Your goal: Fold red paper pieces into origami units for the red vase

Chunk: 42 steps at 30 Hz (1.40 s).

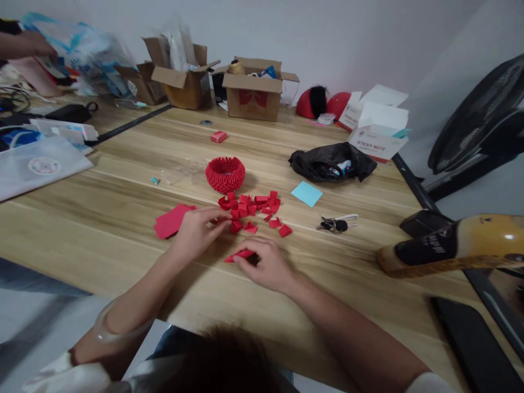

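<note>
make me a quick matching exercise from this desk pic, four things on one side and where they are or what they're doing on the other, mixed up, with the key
1. Right hand
2. Blue paper square
3. Red bowl
4. Red paper sheets

A. Beyond the scattered red pieces
B. Partly hidden by the left hand
C. Pinching a folded red piece
D. Lying near the black bag

Pairs: 1-C, 2-D, 3-A, 4-B

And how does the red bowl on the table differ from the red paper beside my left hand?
The bowl is round and hollow, while the paper has straight edges. The bowl's surface is spiky; the paper's looks smooth. The bowl stands clear of both hands, whereas the paper lies flat, partly hidden by your left hand. Both are red and rest on the table.
</note>
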### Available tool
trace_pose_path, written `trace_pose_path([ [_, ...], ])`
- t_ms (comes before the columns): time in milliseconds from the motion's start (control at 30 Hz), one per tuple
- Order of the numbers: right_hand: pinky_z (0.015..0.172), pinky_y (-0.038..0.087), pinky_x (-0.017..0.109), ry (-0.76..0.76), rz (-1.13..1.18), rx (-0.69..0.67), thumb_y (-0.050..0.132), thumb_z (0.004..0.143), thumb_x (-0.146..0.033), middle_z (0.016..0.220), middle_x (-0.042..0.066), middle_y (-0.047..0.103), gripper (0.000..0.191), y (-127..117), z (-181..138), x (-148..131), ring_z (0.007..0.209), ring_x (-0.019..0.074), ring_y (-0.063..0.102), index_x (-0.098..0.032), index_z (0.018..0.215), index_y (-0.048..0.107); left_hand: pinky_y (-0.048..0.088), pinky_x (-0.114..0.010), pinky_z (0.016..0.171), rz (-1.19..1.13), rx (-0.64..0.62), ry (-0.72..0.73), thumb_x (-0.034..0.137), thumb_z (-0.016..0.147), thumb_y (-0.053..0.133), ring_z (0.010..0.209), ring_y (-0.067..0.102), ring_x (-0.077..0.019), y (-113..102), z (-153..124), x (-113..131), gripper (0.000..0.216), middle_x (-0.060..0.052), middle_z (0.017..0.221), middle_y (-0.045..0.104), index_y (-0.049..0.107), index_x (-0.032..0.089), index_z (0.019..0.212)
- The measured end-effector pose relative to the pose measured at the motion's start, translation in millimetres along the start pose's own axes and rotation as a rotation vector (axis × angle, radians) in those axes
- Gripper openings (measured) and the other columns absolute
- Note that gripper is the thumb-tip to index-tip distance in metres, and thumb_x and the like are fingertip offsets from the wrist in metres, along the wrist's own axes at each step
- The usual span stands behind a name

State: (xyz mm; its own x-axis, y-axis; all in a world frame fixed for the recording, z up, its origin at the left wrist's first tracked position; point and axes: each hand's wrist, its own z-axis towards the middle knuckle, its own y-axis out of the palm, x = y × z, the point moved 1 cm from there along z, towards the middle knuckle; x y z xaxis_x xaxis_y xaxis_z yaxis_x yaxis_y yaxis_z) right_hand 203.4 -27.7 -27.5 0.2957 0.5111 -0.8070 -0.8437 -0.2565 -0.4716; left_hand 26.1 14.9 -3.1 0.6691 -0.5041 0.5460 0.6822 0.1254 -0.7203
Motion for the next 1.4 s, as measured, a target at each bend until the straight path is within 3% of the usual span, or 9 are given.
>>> trace_pose_path([
  [133, 0.079, 0.047, 0.031, -0.168, -0.160, -0.115, 0.056, 0.077, -0.012, 0.074, 0.003, 0.067, 0.012, 3.9, 0.5, -1.6, 0.077, 0.0165, 0.058, -0.019, 0.072, 0.064, 0.052, -0.030, 0.076, 0.040, -0.151, 0.074, 0.025, 0.083, 0.056, 0.082, 0.066, -0.0193, 7.8, 0.6, -5.0, 0.018, -0.009, 0.091, 0.069, 0.072, 0.017, 0.089],
  [233, 0.081, 0.048, 0.032, -0.166, -0.163, -0.063, 0.055, 0.079, -0.013, 0.078, 0.004, 0.067, 0.013, 5.3, 1.3, -0.3, 0.079, 0.0163, 0.059, -0.019, 0.071, 0.064, 0.052, -0.030, 0.078, 0.053, -0.231, 0.103, 0.024, 0.085, 0.052, 0.083, 0.065, -0.0188, 14.0, 0.0, -8.5, 0.021, -0.008, 0.093, 0.067, 0.072, 0.019, 0.089],
  [533, 0.071, 0.053, 0.028, 0.011, 0.051, 0.388, 0.055, 0.082, -0.017, 0.095, 0.007, 0.065, 0.018, -0.2, 0.0, 9.7, 0.076, 0.0142, 0.062, -0.021, 0.095, 0.066, 0.049, -0.025, 0.068, 0.027, -0.091, 0.131, 0.023, 0.085, 0.052, 0.070, 0.064, -0.0162, 4.5, -0.5, 16.3, 0.016, -0.006, 0.079, 0.069, 0.065, 0.015, 0.081],
  [700, 0.073, 0.054, 0.030, 0.032, 0.115, 0.390, 0.061, 0.080, -0.023, 0.100, 0.008, 0.065, 0.020, 0.2, 1.2, 13.4, 0.076, 0.0148, 0.062, -0.022, 0.099, 0.067, 0.051, -0.024, 0.072, -0.109, -0.086, 0.251, 0.019, 0.081, 0.059, 0.076, 0.066, -0.0161, 4.0, -3.8, 22.9, 0.011, -0.007, 0.084, 0.072, 0.067, 0.014, 0.085],
  [1033, 0.076, 0.056, 0.030, 0.221, 0.524, 0.302, 0.067, 0.074, -0.023, 0.096, 0.007, 0.069, 0.033, 9.4, 3.1, 20.9, 0.083, 0.0166, 0.068, -0.019, 0.106, 0.060, 0.053, -0.026, 0.076, -0.171, -0.057, 0.266, 0.019, 0.079, 0.063, 0.083, 0.066, -0.0163, 6.3, -3.3, 19.2, 0.012, -0.009, 0.093, 0.070, 0.066, 0.016, 0.091],
  [1167, 0.071, 0.056, 0.027, 0.279, 0.644, 0.347, 0.067, 0.073, -0.025, 0.089, 0.005, 0.069, 0.023, 7.9, 5.9, 17.4, 0.078, 0.0153, 0.068, -0.018, 0.093, 0.061, 0.052, -0.025, 0.074, -0.182, -0.066, 0.297, 0.019, 0.080, 0.063, 0.082, 0.065, -0.0155, 8.6, -3.2, 20.2, 0.011, -0.008, 0.091, 0.069, 0.065, 0.015, 0.090],
  [1267, 0.060, 0.056, 0.025, 0.332, 0.723, 0.401, 0.067, 0.073, -0.027, 0.076, 0.001, 0.069, 0.015, 7.0, 7.5, 18.4, 0.064, 0.0128, 0.066, -0.018, 0.082, 0.061, 0.051, -0.027, 0.077, -0.200, -0.022, 0.247, 0.021, 0.077, 0.067, 0.086, 0.063, -0.0169, 10.4, -3.6, 19.1, 0.015, -0.008, 0.092, 0.068, 0.066, 0.015, 0.090],
  [1333, 0.056, 0.056, 0.024, 0.358, 0.768, 0.427, 0.067, 0.072, -0.028, 0.071, 0.000, 0.068, 0.014, 6.6, 7.9, 19.4, 0.059, 0.0122, 0.065, -0.018, 0.080, 0.061, 0.052, -0.029, 0.076, -0.246, -0.004, 0.128, 0.026, 0.074, 0.070, 0.087, 0.063, -0.0189, 11.6, -4.2, 17.2, 0.022, -0.010, 0.095, 0.067, 0.066, 0.013, 0.092],
  [1400, 0.056, 0.056, 0.024, 0.368, 0.791, 0.439, 0.068, 0.072, -0.027, 0.069, -0.001, 0.068, 0.013, 6.3, 8.0, 19.5, 0.056, 0.0115, 0.065, -0.018, 0.079, 0.062, 0.053, -0.029, 0.072, -0.339, -0.076, -0.051, 0.031, 0.074, 0.069, 0.082, 0.064, -0.0198, 13.5, -5.2, 15.8, 0.028, -0.011, 0.093, 0.068, 0.066, 0.011, 0.094],
])
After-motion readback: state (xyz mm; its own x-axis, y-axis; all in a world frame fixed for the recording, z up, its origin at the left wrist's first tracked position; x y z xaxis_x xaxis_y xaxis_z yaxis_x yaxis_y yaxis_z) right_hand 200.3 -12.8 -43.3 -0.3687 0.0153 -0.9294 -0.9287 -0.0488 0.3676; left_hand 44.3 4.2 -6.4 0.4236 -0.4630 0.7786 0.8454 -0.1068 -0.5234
